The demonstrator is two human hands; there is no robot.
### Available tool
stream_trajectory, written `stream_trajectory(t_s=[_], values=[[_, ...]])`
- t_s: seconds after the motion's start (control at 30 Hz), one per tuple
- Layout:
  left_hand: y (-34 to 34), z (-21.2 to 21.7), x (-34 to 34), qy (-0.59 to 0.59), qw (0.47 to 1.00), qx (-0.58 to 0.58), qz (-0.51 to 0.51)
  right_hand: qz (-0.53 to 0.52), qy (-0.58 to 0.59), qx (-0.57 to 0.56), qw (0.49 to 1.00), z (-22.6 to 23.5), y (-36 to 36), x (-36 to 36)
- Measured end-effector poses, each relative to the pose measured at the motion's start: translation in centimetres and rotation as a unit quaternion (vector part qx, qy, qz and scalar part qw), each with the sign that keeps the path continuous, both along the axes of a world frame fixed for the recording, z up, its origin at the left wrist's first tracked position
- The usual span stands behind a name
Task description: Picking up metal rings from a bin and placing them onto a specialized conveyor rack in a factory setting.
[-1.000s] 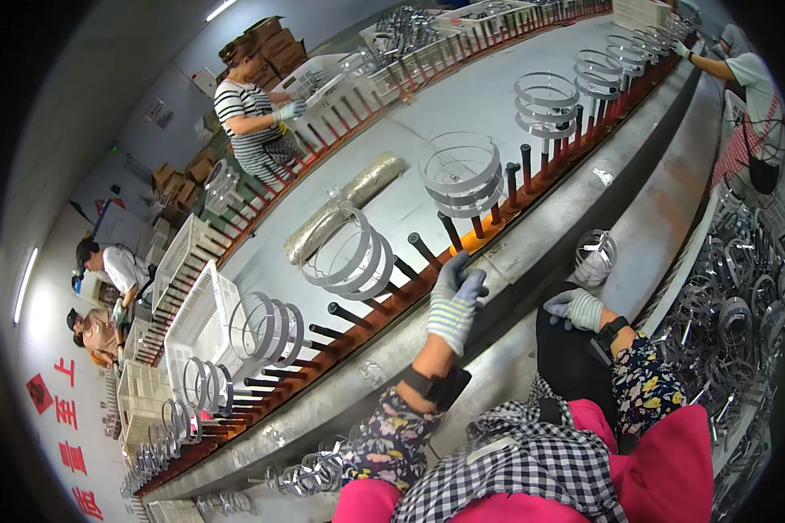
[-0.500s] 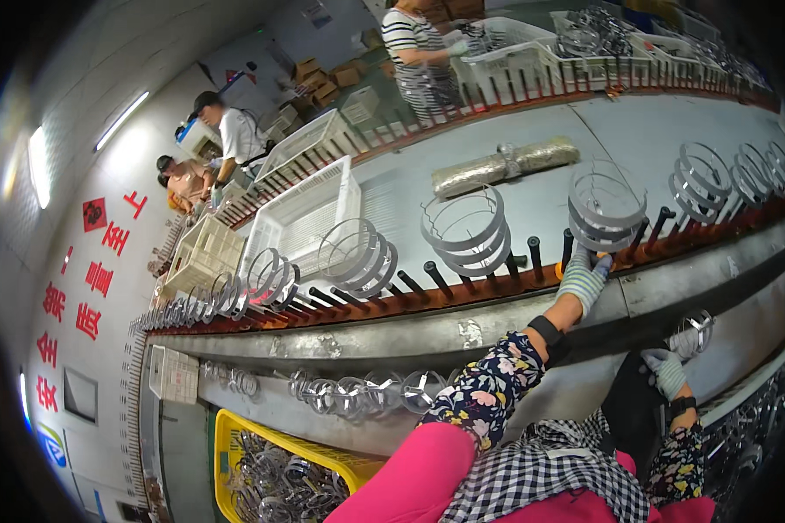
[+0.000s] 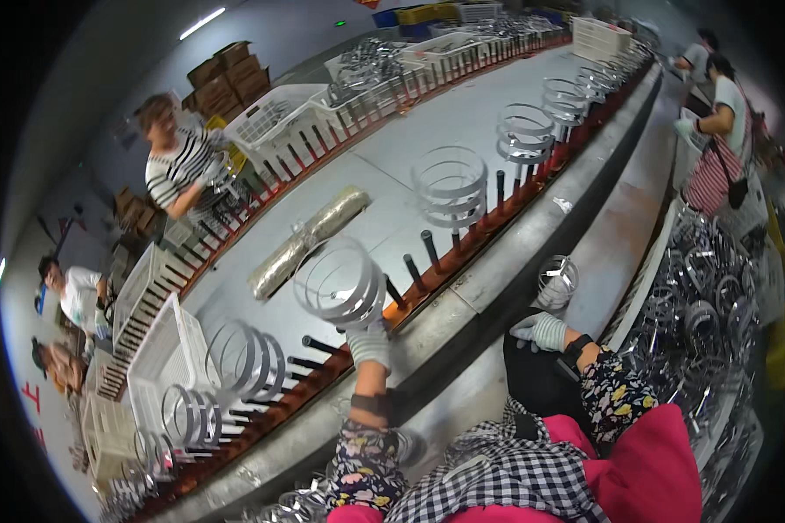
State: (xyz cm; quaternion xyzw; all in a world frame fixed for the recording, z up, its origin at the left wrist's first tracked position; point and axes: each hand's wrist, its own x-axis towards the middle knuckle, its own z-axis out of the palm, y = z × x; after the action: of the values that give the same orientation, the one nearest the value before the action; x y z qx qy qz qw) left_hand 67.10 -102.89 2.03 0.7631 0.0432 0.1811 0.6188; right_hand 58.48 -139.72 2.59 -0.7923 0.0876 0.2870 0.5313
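Note:
My left hand (image 3: pixel 371 342), in a striped glove, reaches up to the lower rim of a stack of wide metal rings (image 3: pixel 358 305) at the rail. Its fingertips are hidden behind the bands, so I cannot make out its grip. In a similar glove, my right hand (image 3: pixel 541 331) rests on my black-clad knee (image 3: pixel 532 375) with fingers stretched out and nothing in them. Just beyond it, a small cluster of metal rings (image 3: pixel 558 281) sits on the steel ledge. Farther along the rail another ring stack (image 3: pixel 451 209) hangs on its post.
Black-gripped posts (image 3: pixel 416 272) line the orange-brown rail (image 3: pixel 488 222). A wrapped roll (image 3: pixel 310 242) and a white crate (image 3: pixel 170 349) lie on the tabletop. A bin of metal rings (image 3: pixel 706 322) is at my right. Co-workers stand across the table (image 3: pixel 275 231) and at far right.
The view has swung to the right and tilted. My left hand has shifted left along the rail, from one ring stack to the neighbouring one. My right hand stays at my knee.

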Motion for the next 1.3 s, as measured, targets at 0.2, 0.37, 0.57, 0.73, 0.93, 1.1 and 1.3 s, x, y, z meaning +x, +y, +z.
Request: stream_trajectory(t_s=[0.2, 0.37, 0.57, 0.73, 0.93, 1.1, 1.3], values=[[-5.8, 4.8, -8.2, 0.087, 0.984, -0.156, 0.016, -0.04, 0.005, 0.002, 0.999, 0.7, -1.9, -1.0], [-7.1, 5.1, -10.6, 0.12, 0.969, -0.177, -0.122, -0.039, 0.021, -0.008, 0.999, 1.3, -1.3, -1.2], [-5.3, 3.8, -9.7, 0.128, 0.967, -0.124, -0.182, -0.042, 0.021, 0.006, 0.999, 1.4, -0.4, -1.0], [-5.1, 3.5, -10.7, 0.139, 0.971, -0.076, -0.182, -0.052, 0.028, 0.027, 0.998, 0.9, -1.1, -1.1], [-1.9, 1.9, -13.7, 0.161, 0.969, -0.067, -0.177, -0.237, -0.148, 0.077, 0.957, 7.4, -0.6, 4.5], [-1.9, 2.8, -17.0, 0.217, 0.958, -0.083, -0.166, -0.384, -0.285, 0.181, 0.859, 10.4, -2.3, 11.2], [-2.2, 5.1, -20.3, 0.282, 0.945, -0.056, -0.158, -0.512, -0.328, 0.314, 0.729, 12.4, -4.6, 14.3]])
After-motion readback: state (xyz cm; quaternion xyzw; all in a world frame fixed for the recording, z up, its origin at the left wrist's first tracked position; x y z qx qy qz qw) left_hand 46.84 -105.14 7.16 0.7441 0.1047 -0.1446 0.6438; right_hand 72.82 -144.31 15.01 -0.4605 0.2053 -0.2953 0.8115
